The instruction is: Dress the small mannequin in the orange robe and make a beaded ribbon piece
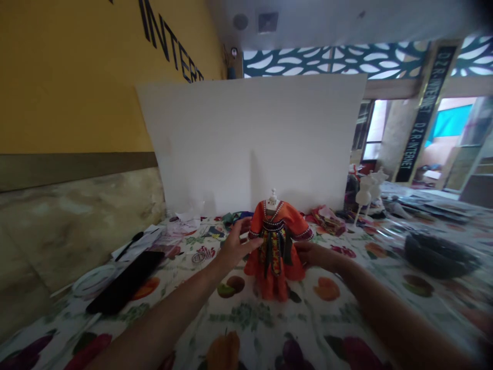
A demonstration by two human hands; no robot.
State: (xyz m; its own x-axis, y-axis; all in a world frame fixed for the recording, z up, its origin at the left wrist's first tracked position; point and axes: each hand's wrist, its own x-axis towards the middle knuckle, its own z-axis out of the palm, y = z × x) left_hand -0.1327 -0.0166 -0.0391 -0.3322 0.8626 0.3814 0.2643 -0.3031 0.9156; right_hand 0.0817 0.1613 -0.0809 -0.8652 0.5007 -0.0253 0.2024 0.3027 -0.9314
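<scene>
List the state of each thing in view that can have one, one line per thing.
Left hand, open, fingers against the dress
Right hand, touching the skirt
Orange doll dress, on a miniature mannequin, upright
White backdrop board, standing upright
Bare white mannequins, standing undressed
Dark bowl, resting on the cloth
Black flat case, lying on the cloth
</scene>
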